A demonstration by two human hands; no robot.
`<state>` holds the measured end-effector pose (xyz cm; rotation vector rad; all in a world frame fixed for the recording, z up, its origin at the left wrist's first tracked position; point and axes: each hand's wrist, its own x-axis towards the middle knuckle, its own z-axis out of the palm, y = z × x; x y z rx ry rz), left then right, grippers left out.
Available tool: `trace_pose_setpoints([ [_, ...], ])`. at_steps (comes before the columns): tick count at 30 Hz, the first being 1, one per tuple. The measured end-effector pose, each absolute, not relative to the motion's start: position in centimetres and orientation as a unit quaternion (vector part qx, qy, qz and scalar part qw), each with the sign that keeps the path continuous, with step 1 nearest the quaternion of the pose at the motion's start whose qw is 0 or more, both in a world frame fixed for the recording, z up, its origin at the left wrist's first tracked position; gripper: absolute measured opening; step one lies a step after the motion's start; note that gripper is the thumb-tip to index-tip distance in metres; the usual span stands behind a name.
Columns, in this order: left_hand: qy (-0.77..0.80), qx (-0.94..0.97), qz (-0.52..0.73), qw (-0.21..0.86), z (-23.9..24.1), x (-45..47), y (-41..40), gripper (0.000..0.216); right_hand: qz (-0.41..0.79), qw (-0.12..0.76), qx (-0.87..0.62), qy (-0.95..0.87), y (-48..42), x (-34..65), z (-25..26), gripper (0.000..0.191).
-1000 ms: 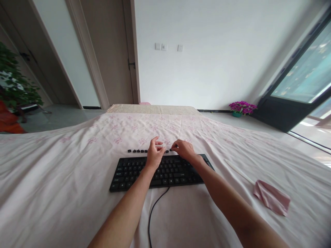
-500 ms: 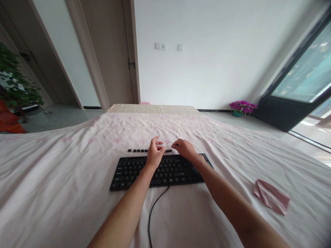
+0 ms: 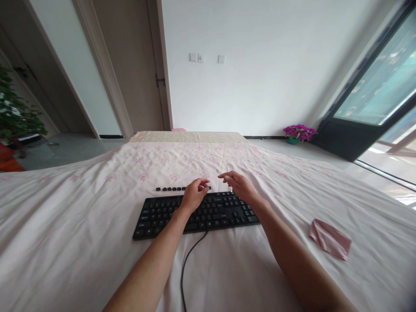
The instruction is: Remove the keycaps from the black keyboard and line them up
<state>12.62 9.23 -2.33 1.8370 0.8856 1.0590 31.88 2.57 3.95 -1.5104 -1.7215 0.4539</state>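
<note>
A black keyboard (image 3: 169, 214) lies on the pink flowered sheet in front of me. Behind its top edge runs a row of several loose black keycaps (image 3: 169, 189). My left hand (image 3: 192, 197) hovers over the keyboard's top edge, thumb and forefinger pinched on a small dark keycap at the right end of that row. My right hand (image 3: 240, 187) is raised just above the keyboard's upper right part. Its fingers are closed on a thin wire keycap puller (image 3: 229, 166), whose loop sticks up above them.
The keyboard's black cable (image 3: 186, 264) runs toward me. A folded pink cloth (image 3: 329, 238) lies on the sheet at the right. Further off are a door, a potted plant (image 3: 16, 117) at the left, purple flowers (image 3: 299, 132) and a large window at the right.
My right hand has lifted up and away from the keycap row with the wire puller. My left hand has curled down onto the row's right end. The view has shifted slightly.
</note>
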Motion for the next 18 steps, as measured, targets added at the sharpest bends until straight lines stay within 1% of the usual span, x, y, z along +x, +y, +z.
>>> trace_pose_setpoints([
  [3,0.342,0.749,0.406,0.397,-2.2,12.7,9.0,0.023,0.268,0.412,-0.591,-0.639,2.6,32.0,3.0,0.030],
  [5,0.340,0.757,0.399,0.390,-2.2,12.8,9.0,0.022,0.288,0.423,-0.586,-0.629,2.7,32.0,2.7,0.029],
  [10,0.348,0.773,0.382,0.369,-2.1,12.9,9.0,0.021,0.297,0.432,-0.574,-0.629,2.7,31.5,2.7,0.028],
  [14,0.343,0.783,0.377,0.356,-2.1,12.9,9.0,0.023,0.301,0.412,-0.572,-0.641,2.8,31.1,2.6,0.027],
  [18,0.338,0.805,0.357,0.333,-2.1,12.8,9.1,0.025,0.264,0.386,-0.570,-0.676,2.7,30.5,2.7,0.023],
])
